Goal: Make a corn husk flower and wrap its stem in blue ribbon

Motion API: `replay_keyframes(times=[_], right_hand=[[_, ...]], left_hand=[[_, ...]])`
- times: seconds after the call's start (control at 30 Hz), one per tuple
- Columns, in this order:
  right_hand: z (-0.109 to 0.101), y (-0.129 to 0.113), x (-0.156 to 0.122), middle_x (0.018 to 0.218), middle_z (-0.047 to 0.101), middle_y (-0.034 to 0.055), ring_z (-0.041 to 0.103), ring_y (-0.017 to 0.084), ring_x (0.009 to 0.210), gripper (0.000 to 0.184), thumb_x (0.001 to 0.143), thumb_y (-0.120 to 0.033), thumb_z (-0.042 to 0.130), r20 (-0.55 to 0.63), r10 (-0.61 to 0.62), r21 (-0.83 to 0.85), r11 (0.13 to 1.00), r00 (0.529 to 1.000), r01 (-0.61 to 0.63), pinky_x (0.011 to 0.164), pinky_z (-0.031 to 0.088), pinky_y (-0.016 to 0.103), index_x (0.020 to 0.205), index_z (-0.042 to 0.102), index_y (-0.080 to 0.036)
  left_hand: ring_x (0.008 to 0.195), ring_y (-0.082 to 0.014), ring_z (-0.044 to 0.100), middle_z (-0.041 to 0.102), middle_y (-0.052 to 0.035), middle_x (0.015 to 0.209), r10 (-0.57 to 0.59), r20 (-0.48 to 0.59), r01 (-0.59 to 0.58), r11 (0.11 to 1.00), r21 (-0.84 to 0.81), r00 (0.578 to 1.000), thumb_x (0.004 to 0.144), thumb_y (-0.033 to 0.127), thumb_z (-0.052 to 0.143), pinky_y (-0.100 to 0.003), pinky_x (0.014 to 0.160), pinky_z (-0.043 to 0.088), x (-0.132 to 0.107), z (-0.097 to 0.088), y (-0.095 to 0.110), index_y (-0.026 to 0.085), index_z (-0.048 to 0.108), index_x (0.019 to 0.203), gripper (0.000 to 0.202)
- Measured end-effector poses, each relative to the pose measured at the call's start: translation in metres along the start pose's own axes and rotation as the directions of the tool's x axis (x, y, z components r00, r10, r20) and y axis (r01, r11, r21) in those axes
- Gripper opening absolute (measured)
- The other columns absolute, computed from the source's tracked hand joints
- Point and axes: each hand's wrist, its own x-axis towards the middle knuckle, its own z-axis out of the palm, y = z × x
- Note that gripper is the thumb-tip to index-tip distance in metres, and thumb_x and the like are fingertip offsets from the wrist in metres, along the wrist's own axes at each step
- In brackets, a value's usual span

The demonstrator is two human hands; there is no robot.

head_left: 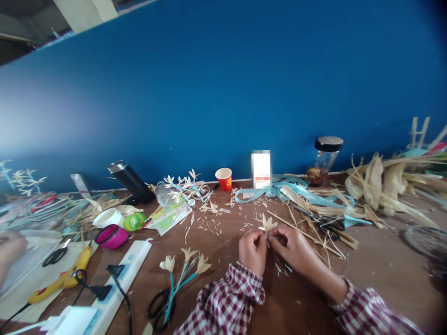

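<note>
A small cream flower [268, 224], its pointed petals spread upward, is pinched between my two hands. My left hand [253, 249] grips its base from the left with thumb and forefinger. From the right, my right hand [290, 243] closes its fingertips on the same base. The lower end of the flower is hidden by the fingers. To the left of my hands, finished-looking flowers on blue stems [183, 274] lie across black-handled scissors [161, 307]. Pale scraps of petal are scattered on the brown table [216, 246] around the hands.
A white power strip [122, 284] and a yellow glue gun [63, 277] lie on the left, near another person's hand [10, 251]. A red paper cup [224, 179], black flask [131, 181] and jar [323, 160] stand along the blue partition [223, 93]. Dried husks [377, 181] and blue ribbon [293, 188] lie right.
</note>
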Motion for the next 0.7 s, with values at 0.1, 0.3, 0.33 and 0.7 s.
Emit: replay_keyframes(times=[0.1,0.3,0.33,0.7], right_hand=[[-0.0001,-0.0006,-0.0005,0.074,0.068,0.0064,0.062,0.019,0.067,0.017,0.079,-0.024,0.051,-0.011,-0.006,-0.035,0.999,1.0,0.006,0.062,0.046,0.027,0.077,0.064,-0.015],[0.0001,0.0003,-0.0009,0.073,0.068,0.0059,0.061,0.019,0.065,0.017,0.08,-0.027,0.05,-0.006,-0.003,-0.083,0.997,1.0,0.002,0.062,0.046,0.028,0.075,0.063,-0.016],[0.0002,0.0004,-0.0009,0.072,0.068,0.0058,0.061,0.019,0.064,0.018,0.08,-0.028,0.05,-0.005,0.0,-0.085,0.996,1.0,-0.001,0.062,0.046,0.028,0.075,0.062,-0.016],[0.0004,0.0017,-0.0025,0.074,0.068,0.0058,0.061,0.02,0.066,0.018,0.08,-0.028,0.051,-0.012,-0.027,-0.098,0.995,1.0,0.025,0.062,0.045,0.028,0.08,0.064,-0.016]], left_hand=[[0.072,-0.017,0.063,0.069,-0.0061,0.073,-0.004,-0.035,0.004,1.0,0.009,0.999,0.08,0.017,0.052,-0.027,0.068,0.047,-0.0012,0.0015,0.0002,0.015,0.069,0.073,0.018],[0.074,-0.0186,0.064,0.07,-0.007,0.076,-0.04,-0.069,0.044,0.998,0.048,0.997,0.079,0.018,0.054,-0.03,0.07,0.048,-0.0012,0.0033,-0.0027,0.016,0.068,0.073,0.015],[0.074,-0.0187,0.064,0.07,-0.007,0.076,-0.041,-0.062,0.044,0.998,0.05,0.997,0.079,0.018,0.054,-0.03,0.07,0.048,-0.001,0.0033,-0.0027,0.016,0.069,0.074,0.016],[0.074,-0.0182,0.065,0.072,-0.0072,0.078,-0.063,-0.073,0.064,0.998,0.02,0.995,0.078,0.02,0.056,-0.029,0.069,0.049,-0.0018,0.0027,-0.0019,0.014,0.07,0.079,0.015]])
